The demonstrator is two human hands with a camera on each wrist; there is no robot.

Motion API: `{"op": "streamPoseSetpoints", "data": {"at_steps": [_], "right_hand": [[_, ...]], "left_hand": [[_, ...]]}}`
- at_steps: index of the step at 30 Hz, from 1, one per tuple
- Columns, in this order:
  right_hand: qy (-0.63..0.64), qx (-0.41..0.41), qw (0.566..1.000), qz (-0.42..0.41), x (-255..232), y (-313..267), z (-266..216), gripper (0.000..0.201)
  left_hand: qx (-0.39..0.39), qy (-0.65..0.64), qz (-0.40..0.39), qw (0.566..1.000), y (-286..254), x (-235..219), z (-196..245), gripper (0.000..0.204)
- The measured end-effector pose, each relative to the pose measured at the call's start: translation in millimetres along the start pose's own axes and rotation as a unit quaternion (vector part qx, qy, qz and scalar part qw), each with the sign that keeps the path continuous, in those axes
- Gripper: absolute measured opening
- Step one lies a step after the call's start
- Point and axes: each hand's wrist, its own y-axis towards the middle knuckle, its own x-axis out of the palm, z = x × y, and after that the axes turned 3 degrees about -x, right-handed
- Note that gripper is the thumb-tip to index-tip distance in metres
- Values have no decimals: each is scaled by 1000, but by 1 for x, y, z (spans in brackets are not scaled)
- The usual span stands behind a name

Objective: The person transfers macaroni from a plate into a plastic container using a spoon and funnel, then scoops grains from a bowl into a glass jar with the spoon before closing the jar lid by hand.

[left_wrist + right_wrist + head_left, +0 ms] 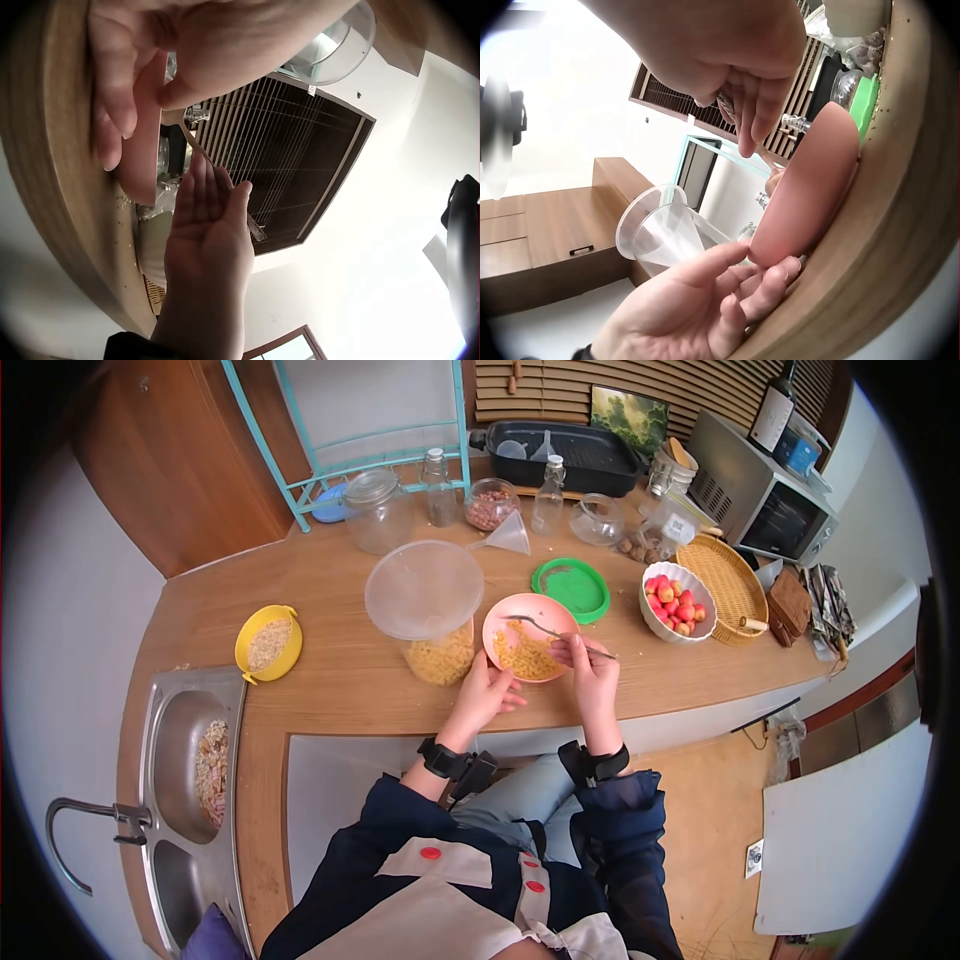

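A wooden kitchen counter (350, 680) is being looked down on, with a sink at its left end and a microwave at the far right. Near the counter's front edge a pink bowl (530, 636) of pasta pieces is being steadied by the left hand (487, 692), whose fingers are being held nearly straight against the bowl's near-left wall, nothing being clenched. A fork (556, 631) is being pinched at its handle by the right hand (594, 672), thumb and fingertips being closed together on the metal.

The fork's long axis is lying from the grip up and to the left, its tines being held over the bowl's far side, so the pasta is lying just ahead of the right hand's grip; the right hand is the nearer one to the food. Just left of the bowl, almost touching it, a clear tub (437, 645) of pasta is standing with its lid (424, 589) resting tilted on top.

The pasta and tines are being shown only by the head view. The pinch on the handle (727, 103) and the left fingers (731, 281) under the bowl's outer wall (810, 187) are being shown only by the right wrist view.
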Motion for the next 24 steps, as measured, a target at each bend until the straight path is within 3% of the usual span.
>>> {"op": "streamPoseSetpoints", "data": {"at_steps": [8,11,13,14,16,24], "right_hand": [[-31,-9,999,-6,-19,-16,1,19],[-66,-74,994,-46,-27,-21,5,12],[-239,-203,942,-124,-29,-21,-2,11],[-239,-204,941,-124,-29,-21,-1,11],[-308,-279,899,-137,-29,-20,1,19],[-376,-328,851,-162,-28,-23,-2,22]], "left_hand": [[-2,0,-13,1000,0,-1,0,37],[0,-3,-13,1000,-1,-2,0,36],[2,-2,-16,1000,-1,-1,1,36],[4,0,-16,1000,-2,-1,3,35],[7,2,-14,1000,-2,-1,3,34],[6,-5,-12,1000,-2,-1,2,34]]}}
